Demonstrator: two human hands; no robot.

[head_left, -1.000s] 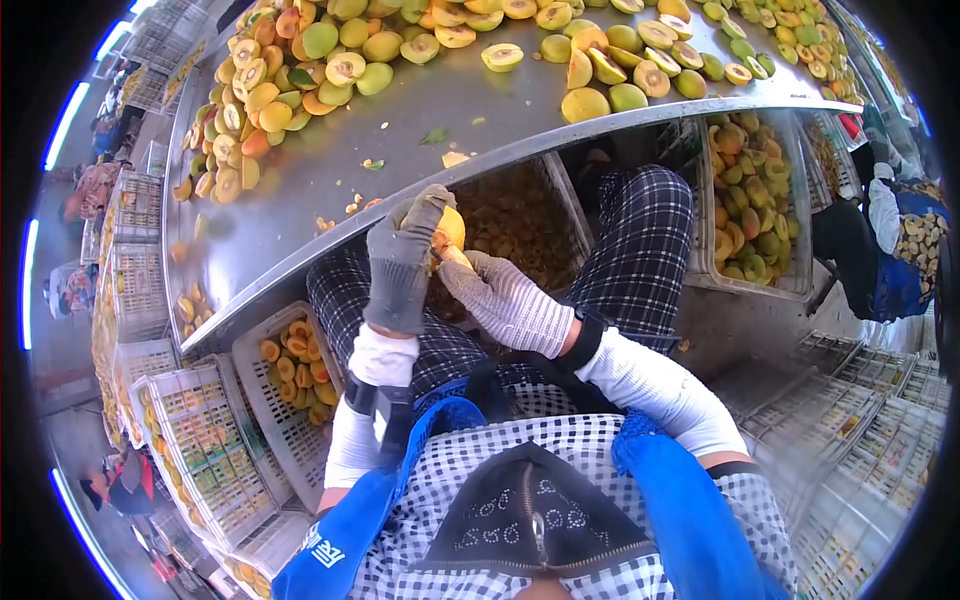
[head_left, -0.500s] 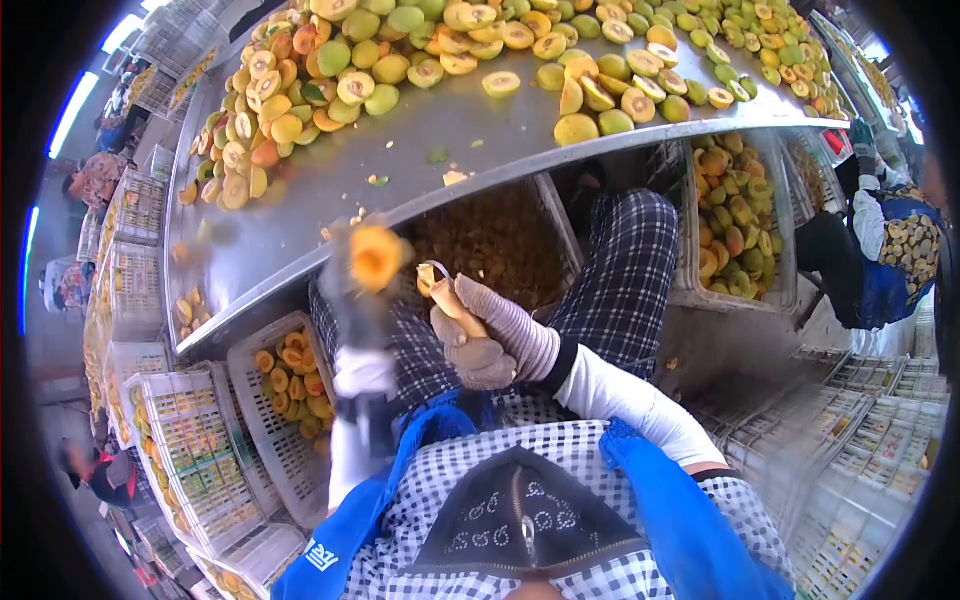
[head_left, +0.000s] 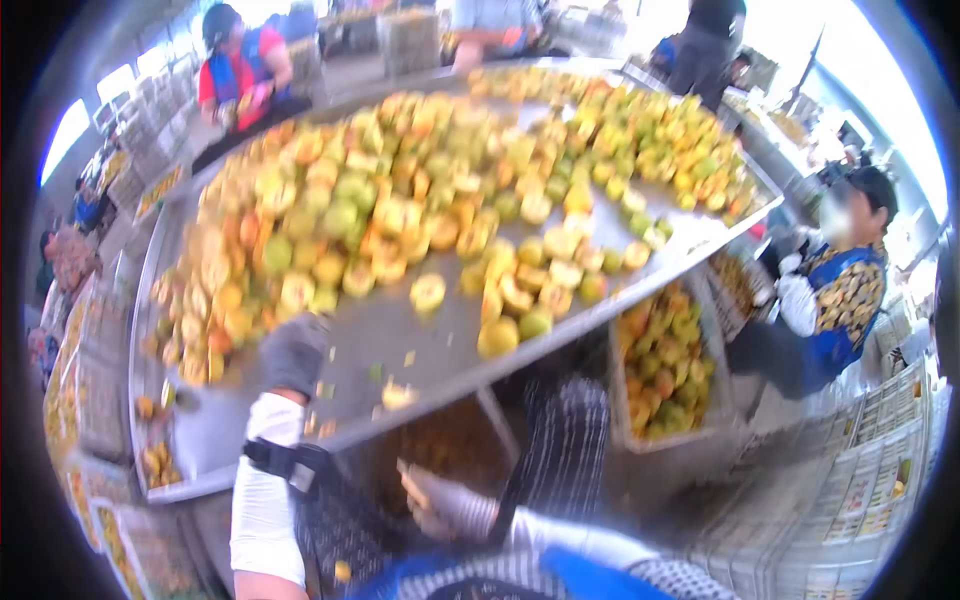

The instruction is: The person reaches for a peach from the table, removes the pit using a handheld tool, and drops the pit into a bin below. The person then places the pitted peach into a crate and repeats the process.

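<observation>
My left hand (head_left: pixel 295 355), in a grey glove, is stretched over the metal table (head_left: pixel 350 365) at the near edge of a heap of halved yellow-green stone fruit (head_left: pixel 390 225). Blur hides its fingers, and I cannot make out whether it touches or grips a fruit. Low over my lap, my gloved right hand (head_left: pixel 440 505) is closed round the wooden handle of a small pitting tool (head_left: pixel 413 487). The tool's tip is blurred. A single fruit half (head_left: pixel 427 292) lies apart from the heap, and small scraps (head_left: pixel 398 396) lie near the table's front edge.
Under the table is a crate (head_left: pixel 497 422) with brownish contents; right of my legs stands another crate (head_left: pixel 618 425) full of fruit. Stacked white crates (head_left: pixel 860 470) fill the lower right. A co-worker (head_left: pixel 845 280) sits at the right; another person (head_left: pixel 245 70) is across the table.
My left hand has moved from above my lap, where it held an orange fruit half, forward to the heap. My right hand stays low with the tool. The view has tilted up.
</observation>
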